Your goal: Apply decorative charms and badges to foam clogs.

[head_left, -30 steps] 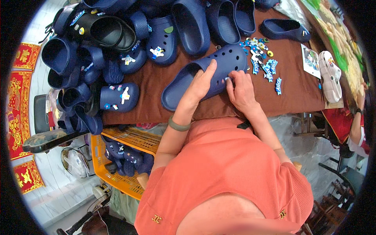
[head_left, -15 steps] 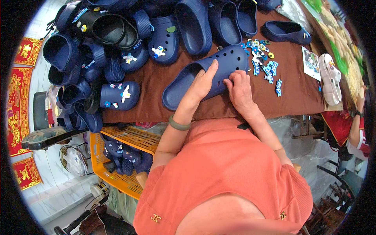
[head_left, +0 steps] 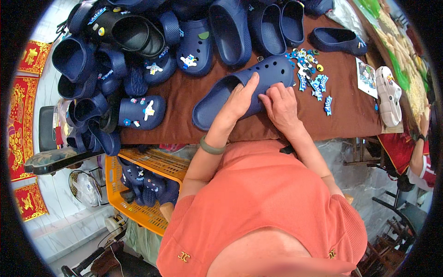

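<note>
A navy perforated clog [head_left: 272, 74] lies on the brown table [head_left: 346, 115] in front of me. My left hand [head_left: 239, 99] grips it across the middle, index finger stretched along its top. Beside it, my right hand [head_left: 280, 104] presses its fingertips onto the clog's upper near the holes. Whether a charm sits under those fingertips cannot be seen. A scatter of small blue and coloured shoe charms [head_left: 310, 74] lies just right of the clog's toe.
Many navy clogs [head_left: 152, 69], some with charms, crowd the table's left and back. A white clog [head_left: 389, 94] and a card [head_left: 368, 76] lie at the right. An orange crate [head_left: 138, 184] of clogs stands below the table's left. Another person's arm [head_left: 417, 152] shows at far right.
Both hands stay on the navy clog; my right fingers have shifted slightly along its upper. The clog has hardly moved.
</note>
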The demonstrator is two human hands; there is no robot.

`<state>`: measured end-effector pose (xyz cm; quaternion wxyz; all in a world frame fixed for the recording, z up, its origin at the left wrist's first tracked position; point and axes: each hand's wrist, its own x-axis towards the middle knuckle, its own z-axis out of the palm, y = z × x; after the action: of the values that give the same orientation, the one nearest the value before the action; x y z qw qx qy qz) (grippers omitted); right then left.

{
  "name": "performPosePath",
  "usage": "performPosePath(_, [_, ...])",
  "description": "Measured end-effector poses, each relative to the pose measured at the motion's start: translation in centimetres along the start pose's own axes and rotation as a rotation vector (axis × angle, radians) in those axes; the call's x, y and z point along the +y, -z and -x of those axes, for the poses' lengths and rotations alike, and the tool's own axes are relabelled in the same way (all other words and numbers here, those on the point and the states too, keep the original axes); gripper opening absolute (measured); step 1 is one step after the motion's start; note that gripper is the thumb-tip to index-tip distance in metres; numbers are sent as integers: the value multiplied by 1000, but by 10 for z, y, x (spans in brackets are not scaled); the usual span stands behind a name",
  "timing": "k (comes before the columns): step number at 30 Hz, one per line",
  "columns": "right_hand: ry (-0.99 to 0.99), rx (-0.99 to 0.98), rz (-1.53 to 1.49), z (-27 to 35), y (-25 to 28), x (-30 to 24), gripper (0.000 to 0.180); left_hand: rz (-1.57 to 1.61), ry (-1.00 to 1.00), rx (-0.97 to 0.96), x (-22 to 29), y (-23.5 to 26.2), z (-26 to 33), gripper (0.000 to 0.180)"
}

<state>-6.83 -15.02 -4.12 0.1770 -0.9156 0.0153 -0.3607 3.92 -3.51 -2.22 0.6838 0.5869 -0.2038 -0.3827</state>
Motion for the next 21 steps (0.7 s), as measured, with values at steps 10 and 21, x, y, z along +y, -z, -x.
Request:
performPosePath(10, [-49, 40, 24, -10, 9, -2, 15, -54, 7, -16, -4, 4, -2, 59])
performPosePath(21, [19, 79, 70, -14, 0, 9, 19, -94, -20, 7, -5, 2, 0, 57])
